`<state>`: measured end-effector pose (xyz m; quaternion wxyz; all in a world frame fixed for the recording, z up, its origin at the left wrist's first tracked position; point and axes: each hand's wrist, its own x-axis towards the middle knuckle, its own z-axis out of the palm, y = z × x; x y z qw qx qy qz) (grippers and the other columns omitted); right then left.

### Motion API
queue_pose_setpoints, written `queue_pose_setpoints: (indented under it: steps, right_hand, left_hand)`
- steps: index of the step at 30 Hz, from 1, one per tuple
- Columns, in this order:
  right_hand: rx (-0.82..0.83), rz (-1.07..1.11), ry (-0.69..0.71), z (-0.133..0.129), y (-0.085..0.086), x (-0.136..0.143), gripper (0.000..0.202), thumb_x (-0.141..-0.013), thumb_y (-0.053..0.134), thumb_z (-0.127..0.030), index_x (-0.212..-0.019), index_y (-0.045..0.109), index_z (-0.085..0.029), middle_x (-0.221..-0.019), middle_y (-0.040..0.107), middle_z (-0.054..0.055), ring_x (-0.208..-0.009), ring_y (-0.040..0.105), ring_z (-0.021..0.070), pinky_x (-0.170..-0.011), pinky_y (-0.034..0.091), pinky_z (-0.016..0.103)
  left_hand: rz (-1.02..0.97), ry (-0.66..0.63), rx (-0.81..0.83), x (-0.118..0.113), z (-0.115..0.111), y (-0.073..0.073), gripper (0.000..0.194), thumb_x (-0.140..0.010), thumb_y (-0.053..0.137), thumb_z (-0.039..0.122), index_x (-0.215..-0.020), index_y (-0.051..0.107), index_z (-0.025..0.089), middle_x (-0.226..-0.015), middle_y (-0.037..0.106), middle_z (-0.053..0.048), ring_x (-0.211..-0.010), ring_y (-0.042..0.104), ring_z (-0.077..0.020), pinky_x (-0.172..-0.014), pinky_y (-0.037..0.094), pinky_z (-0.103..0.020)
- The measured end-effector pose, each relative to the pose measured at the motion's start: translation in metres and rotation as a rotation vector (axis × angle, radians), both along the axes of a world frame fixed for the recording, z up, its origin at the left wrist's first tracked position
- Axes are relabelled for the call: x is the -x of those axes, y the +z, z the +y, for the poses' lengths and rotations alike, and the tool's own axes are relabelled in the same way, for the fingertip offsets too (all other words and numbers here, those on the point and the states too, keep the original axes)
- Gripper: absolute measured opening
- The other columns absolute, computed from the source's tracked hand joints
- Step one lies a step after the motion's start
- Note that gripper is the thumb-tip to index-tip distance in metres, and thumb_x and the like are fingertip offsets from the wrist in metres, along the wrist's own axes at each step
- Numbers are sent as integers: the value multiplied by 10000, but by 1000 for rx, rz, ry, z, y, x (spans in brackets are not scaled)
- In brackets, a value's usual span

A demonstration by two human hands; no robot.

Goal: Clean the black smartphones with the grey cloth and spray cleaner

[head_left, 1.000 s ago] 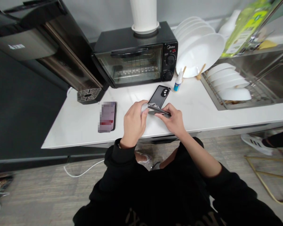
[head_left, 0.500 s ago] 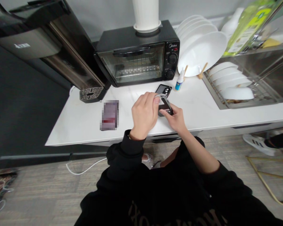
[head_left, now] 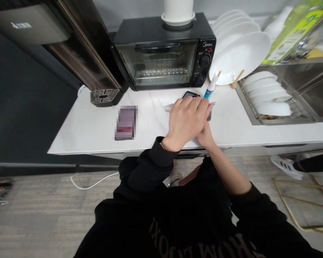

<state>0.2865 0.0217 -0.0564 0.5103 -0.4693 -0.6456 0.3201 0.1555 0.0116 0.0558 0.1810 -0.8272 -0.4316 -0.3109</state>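
My left hand (head_left: 187, 120) lies across the front of a dark device, its fingers bent round a whitish cloth or wipe (head_left: 169, 107) that sticks out on the left. Below and behind it, my right hand (head_left: 205, 136) holds the dark device (head_left: 209, 116), mostly hidden by my left hand. Just beyond my fingers a black phone case (head_left: 191, 94) lies on the white counter (head_left: 150, 132). The small white spray bottle (head_left: 211, 87) with a blue label stands right of the case.
A blurred-out purple phone-like object (head_left: 126, 123) lies at left, near a drink dispenser (head_left: 104, 96). Behind are a black toaster oven (head_left: 161, 64) and white plates (head_left: 239, 57). The sink (head_left: 309, 107) is at right. Another person's shoe (head_left: 286, 166) shows on the floor.
My left hand has moved right, over the device, and now covers most of it. The view has shifted slightly; the cloth end now sticks out left of my left hand.
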Motion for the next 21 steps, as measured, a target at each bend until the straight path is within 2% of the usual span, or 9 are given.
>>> queue_pose_setpoints:
  steps: [3,7,11,14,17,21]
  right_hand:
    - [-11,67,49,3,-4,2,378,-886,722,-592,-842,656,-223,-778,691,24,-748,598,210,-712,524,362]
    - [-39,171,109,6,-7,9,381,-924,725,-572,-1094,704,-233,-993,768,33,-896,672,228,-857,548,383]
    - [-66,152,84,4,-7,6,310,-929,719,-520,-1026,702,-227,-936,758,32,-849,653,229,-812,546,381]
    - [-94,79,87,1,-5,2,230,-931,705,-439,-916,683,-211,-856,739,38,-789,624,226,-742,527,371]
    - [-95,86,95,1,-4,5,255,-932,706,-440,-827,653,-214,-764,706,21,-713,598,208,-701,514,358]
    - [-43,166,111,4,-3,12,300,-934,727,-500,-1045,707,-222,-955,773,36,-878,682,236,-831,550,377]
  left_hand:
    - [18,53,32,11,-4,1,422,-1155,333,384,-1010,689,208,-887,732,-59,-890,656,-231,-756,424,-361]
    - [-37,148,83,32,-6,-4,409,-1156,324,369,-1020,674,207,-868,722,-54,-823,637,-221,-732,406,-360]
    - [-38,102,31,13,-7,-5,352,-1142,371,345,-1030,673,204,-989,732,-87,-944,631,-253,-813,411,-391]
    - [7,25,2,-1,-7,-3,323,-1137,399,336,-1034,676,205,-979,731,-82,-973,623,-259,-840,398,-409]
    - [26,5,-1,10,-7,-3,294,-1131,433,349,-1040,675,209,-944,729,-66,-924,617,-250,-797,382,-403]
    - [-60,95,22,35,-7,-11,268,-1121,450,354,-1058,660,201,-961,730,-80,-936,613,-266,-797,394,-404]
